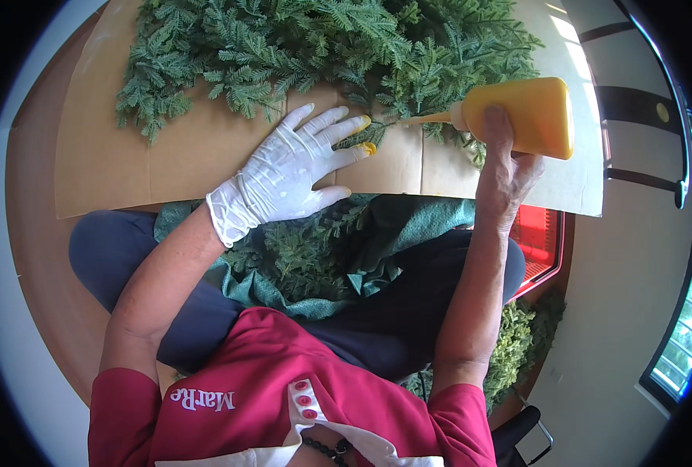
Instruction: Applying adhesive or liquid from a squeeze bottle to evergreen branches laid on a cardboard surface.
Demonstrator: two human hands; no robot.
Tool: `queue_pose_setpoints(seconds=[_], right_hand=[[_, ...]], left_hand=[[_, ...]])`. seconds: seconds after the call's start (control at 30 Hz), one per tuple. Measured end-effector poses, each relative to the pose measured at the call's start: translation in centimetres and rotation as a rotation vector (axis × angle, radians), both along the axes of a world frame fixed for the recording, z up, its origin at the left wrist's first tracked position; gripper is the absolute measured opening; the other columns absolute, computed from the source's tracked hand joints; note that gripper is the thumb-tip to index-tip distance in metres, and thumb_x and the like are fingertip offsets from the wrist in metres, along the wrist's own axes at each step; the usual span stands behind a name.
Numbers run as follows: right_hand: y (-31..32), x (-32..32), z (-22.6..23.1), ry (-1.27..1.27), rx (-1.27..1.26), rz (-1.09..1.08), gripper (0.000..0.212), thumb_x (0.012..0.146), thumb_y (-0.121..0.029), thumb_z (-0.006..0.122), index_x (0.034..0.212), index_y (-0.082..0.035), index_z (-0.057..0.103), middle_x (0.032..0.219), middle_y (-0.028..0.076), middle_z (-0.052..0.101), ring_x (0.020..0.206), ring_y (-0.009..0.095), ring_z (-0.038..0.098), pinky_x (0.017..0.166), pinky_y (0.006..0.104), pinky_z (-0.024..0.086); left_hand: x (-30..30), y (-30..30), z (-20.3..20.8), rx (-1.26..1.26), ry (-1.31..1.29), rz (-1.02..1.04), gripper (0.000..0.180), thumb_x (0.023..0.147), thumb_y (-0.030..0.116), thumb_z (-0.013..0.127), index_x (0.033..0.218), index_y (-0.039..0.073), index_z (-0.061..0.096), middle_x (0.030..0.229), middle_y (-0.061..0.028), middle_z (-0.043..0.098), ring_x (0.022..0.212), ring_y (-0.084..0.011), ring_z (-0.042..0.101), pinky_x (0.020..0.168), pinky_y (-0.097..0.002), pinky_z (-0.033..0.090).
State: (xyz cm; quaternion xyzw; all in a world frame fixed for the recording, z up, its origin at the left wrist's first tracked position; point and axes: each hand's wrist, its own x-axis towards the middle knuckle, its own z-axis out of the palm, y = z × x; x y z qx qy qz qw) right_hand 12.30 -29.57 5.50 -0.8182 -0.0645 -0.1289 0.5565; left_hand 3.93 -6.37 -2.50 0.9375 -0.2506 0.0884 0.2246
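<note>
Across the top half, from 9 to 3 o'clock, lies a flattened brown cardboard sheet [167, 167], plain, w/ fold creases running toward 12. On its far part, 11 to 1 o'clock, sits a wide bank of green artificial fir sprigs [299, 47], tips fanning toward the person. At 6 o'clock the person sits in a red shirt w/ dark trousers; a green cloth [408, 226] over the lap holds more loose sprigs [299, 253]. A red crate [539, 237] shows at 3 o'clock past the right forearm, w/ another heap of greenery [517, 342] below it at 4 o'clock.

Left hand [291, 171], in a white glove w/ yellow-stained fingertips, lies open and flat near centre, fingers spread toward 2 o'clock, thumb and forefinger tips pinning a small sprig [365, 134] down on the cardboard.

Right hand [505, 167], bare, at 2 o'clock, is wrapped around a yellow squeeze bottle [529, 117]. No label visible on the side facing the camera; plain yellow body, paler collar, thin nozzle [424, 119]. Bottle's long axis runs roughly level, 3 to 9 o'clock; base toward 3, nozzle toward 9, slightly tilted down. Nozzle tip sits just beside the gloved fingertips, at the pinned sprig; can't tell if it touches.
</note>
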Motion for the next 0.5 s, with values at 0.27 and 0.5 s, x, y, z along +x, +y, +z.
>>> queue_pose_setpoints(seconds=[0.27,0.5], right_hand=[[0.1,-0.1,-1.1,-0.064,0.128,0.039,0.035,0.083,-0.025,0.075,0.104,0.003,0.067,0.092,0.011,0.069,0.081,0.018,0.063,0.075,0.0300,0.051],[-0.3,0.7,-0.5,-0.036,0.096,0.000,0.035,0.081,-0.024,0.078,0.099,0.004,0.068,0.086,0.010,0.070,0.074,0.018,0.064,0.069,0.0288,0.053]], left_hand=[[0.1,-0.1,-0.1,-0.007,-0.001,-0.008,0.052,0.078,0.032,0.069,0.127,0.017,0.063,0.151,-0.0056,0.044,0.138,-0.0271,0.040,0.113,-0.0452,0.026],[0.1,0.1,-0.2,-0.004,-0.012,-0.006,0.050,0.079,0.031,0.069,0.126,0.016,0.063,0.150,-0.0058,0.044,0.137,-0.0275,0.040,0.113,-0.0452,0.026]])
